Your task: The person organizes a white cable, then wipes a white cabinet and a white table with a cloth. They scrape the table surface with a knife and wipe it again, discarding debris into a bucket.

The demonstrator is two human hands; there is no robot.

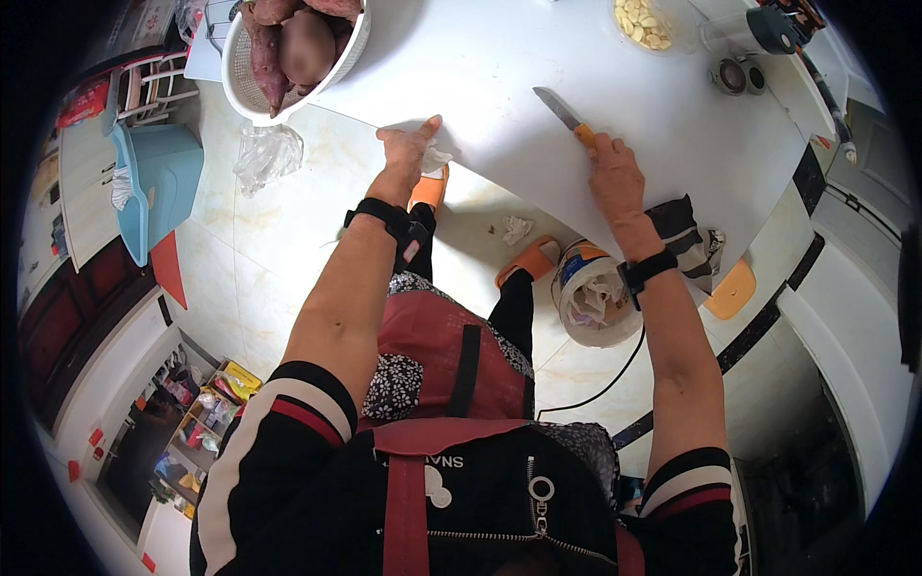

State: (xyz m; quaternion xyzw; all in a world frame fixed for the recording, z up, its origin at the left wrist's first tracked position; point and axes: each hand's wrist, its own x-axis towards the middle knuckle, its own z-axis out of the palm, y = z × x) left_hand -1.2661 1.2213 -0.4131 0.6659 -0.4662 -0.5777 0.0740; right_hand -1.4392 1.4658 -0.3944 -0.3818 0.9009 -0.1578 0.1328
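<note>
My right hand [618, 176] rests on the white table [497, 137], its fingers on the orange handle of a small kitchen knife [560, 111]. The blade lies flat and points to the upper left. At the table's near edge is my left hand [409, 144], thumb and forefinger spread, with a crumpled white tissue [434, 158] beneath its palm side; whether the fingers grip it is hard to tell. A white plastic basket [241, 93] of reddish sweet potatoes [264, 57] stands at the upper left. Peeled garlic cloves [641, 23] fill a clear container at the upper right.
A clear jar with a dark lid [771, 30] lies by the far right edge. Dark striped cloth [681, 234] lies at the table's right corner. Below stands a waste bucket [591, 302]; a plastic bag [268, 155] hangs by the basket. A blue bin [162, 180] stands left.
</note>
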